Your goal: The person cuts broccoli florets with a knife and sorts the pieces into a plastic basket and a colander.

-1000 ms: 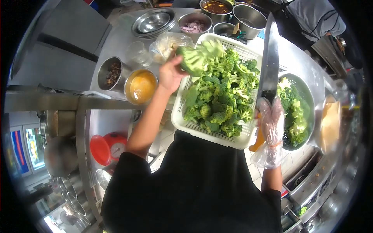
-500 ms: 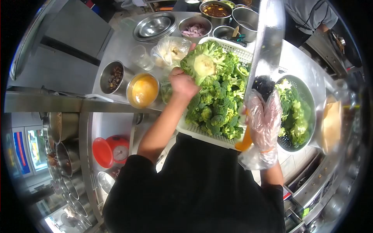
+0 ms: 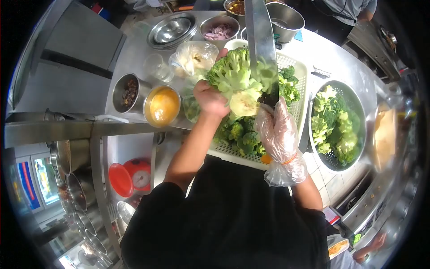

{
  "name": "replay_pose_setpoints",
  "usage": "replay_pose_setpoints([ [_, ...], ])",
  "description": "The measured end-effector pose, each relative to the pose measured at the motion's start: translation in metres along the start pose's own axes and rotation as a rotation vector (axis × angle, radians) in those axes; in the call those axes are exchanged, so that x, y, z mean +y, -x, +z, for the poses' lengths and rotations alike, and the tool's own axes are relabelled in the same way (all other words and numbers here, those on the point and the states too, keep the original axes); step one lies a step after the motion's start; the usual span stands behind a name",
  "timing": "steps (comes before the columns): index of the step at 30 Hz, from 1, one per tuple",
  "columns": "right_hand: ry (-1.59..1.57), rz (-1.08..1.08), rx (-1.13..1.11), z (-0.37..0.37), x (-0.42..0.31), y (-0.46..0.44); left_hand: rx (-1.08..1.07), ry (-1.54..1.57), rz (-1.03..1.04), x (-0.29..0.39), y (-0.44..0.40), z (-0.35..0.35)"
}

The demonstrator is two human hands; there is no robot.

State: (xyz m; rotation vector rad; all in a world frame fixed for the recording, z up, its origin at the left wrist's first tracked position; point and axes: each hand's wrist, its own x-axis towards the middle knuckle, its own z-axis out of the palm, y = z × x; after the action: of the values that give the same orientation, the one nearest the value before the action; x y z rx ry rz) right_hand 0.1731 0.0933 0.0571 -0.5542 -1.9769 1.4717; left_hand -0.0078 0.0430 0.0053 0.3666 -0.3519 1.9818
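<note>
Broccoli head is held up over the near part of a white plastic basket, its cut stem facing the person. The left hand is bare and grips the head from the side, thumb and fingers curved around it, some fingertips hidden behind. The right hand, in a clear plastic glove banded at the wrist, is closed on the handle end of a large knife; the glove's folds make it impossible to tell whether its fingers are pressed together. The blade rises beside the head, overlapping its edge in view; contact cannot be told. Cut broccoli pieces lie in the basket, which sits on a shiny metal table. On the table's right side a colander holds more green pieces. To the left are a pot of yellow liquid, a pot of dark pieces, a plastic bag and stacked bowls. Below, a red scale sits on a shelf, with pale floor tiles at right. A person in grey stands beyond the table, and another person's hand shows at lower right
</note>
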Motion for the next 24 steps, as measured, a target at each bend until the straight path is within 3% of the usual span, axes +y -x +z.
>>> replay_pose_setpoints([
  [6, 0.744, -0.444, 0.147, -0.005, 0.002, -0.004, -0.045, -0.068, -0.003, -0.009, 0.0, 0.006],
  [8, 0.398, -0.186, 0.05, -0.01, -0.006, 0.001, 0.083, 0.044, 0.007, -0.006, 0.001, 0.005],
  [9, 0.313, -0.325, 0.06, -0.013, -0.003, 0.001, -0.075, -0.017, -0.04, -0.004, -0.004, 0.003],
  [10, 0.035, -0.053, -0.012, -0.021, -0.009, 0.007, -0.073, -0.018, -0.035, -0.002, -0.004, 0.004],
  [13, 0.415, -0.359, -0.027, -0.039, -0.033, 0.0, -0.075, -0.159, -0.115, 0.002, -0.002, 0.011],
  [14, 0.434, -0.422, 0.058, -0.036, -0.044, -0.003, -0.076, -0.207, -0.134, 0.003, -0.002, 0.014],
  [15, 0.314, -0.399, 0.123, -0.027, -0.04, 0.001, -0.067, -0.245, -0.135, 0.002, -0.002, 0.017],
  [17, 0.405, -0.425, 0.016, -0.024, -0.023, 0.002, -0.062, -0.282, -0.136, 0.003, 0.0, 0.017],
  [18, 0.612, -0.466, -0.16, -0.028, -0.012, -0.002, 0.133, -0.393, -0.117, 0.005, 0.005, 0.01],
  [19, 0.563, -0.448, -0.115, -0.023, 0.002, 0.001, 0.331, -0.501, -0.097, 0.007, 0.012, 0.003],
  [20, 0.564, -0.45, -0.114, -0.025, 0.005, 0.004, 0.328, -0.502, -0.098, 0.009, 0.019, -0.009],
  [21, 0.344, -0.148, -0.197, -0.027, 0.006, 0.004, 0.455, -0.518, -0.065, 0.012, 0.025, -0.023],
  [22, 0.089, 0.164, -0.233, -0.024, -0.008, 0.003, 0.451, -0.404, -0.083, 0.01, 0.027, -0.021],
  [23, -0.155, 0.475, -0.184, -0.021, -0.023, 0.002, 0.317, -0.155, -0.181, 0.01, 0.03, -0.018],
  [24, -0.535, 0.547, -0.271, -0.031, -0.026, 0.0, 0.193, 0.06, -0.285, 0.008, 0.031, -0.014],
])
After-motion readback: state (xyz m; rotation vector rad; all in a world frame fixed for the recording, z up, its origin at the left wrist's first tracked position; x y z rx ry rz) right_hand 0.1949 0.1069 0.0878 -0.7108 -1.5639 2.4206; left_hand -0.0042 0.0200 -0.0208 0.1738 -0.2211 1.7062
